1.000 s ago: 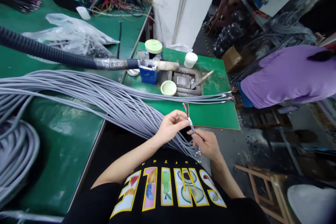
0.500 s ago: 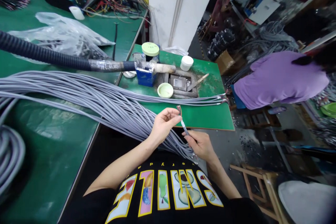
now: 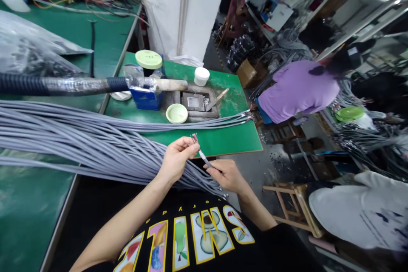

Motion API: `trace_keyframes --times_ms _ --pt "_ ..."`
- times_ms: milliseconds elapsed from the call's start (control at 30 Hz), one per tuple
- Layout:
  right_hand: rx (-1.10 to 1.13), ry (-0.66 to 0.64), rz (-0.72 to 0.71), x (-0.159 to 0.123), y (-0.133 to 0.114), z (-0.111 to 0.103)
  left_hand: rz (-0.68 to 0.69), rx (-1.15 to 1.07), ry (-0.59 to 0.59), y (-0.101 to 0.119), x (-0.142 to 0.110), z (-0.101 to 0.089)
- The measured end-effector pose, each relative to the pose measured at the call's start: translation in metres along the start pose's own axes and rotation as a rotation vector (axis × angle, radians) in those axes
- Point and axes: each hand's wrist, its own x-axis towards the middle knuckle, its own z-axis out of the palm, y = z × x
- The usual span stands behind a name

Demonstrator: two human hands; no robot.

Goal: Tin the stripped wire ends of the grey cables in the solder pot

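Between my two hands is the end of a grey cable [image 3: 206, 162], tilted, with a white band below its stripped tip. Thin coloured wires [image 3: 195, 137] fan out at that tip. My left hand [image 3: 178, 156] pinches these wires between thumb and fingertips. Lower down, my right hand [image 3: 227, 173] is closed around the grey jacket. A thick bundle of grey cables [image 3: 127, 148] runs from the left beneath my hands, its ends near my shirt. Further off, a smaller row of grey cables [image 3: 204, 125] lies across the green bench with stripped ends at the right.
Behind the cables sit a framed metal pot [image 3: 194, 102] with a flat scraper [image 3: 217, 100], a pale green dish [image 3: 177, 113], a white tub [image 3: 202, 76] and a blue holder [image 3: 145, 98] under a ribbed hose [image 3: 22, 84]. People work at the right, one in a purple top [image 3: 296, 89].
The view has swung to the right, so the bench things appear further left. Both hands keep the same hold on the cable and its wires.
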Motion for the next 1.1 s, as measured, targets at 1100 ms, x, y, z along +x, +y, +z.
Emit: trace_keyframes --times_ms 1100 --pt "0.268 0.369 -0.022 0.016 -0.001 -0.003 -0.052 -0.091 -0.211 -0.037 -0.003 0.012"
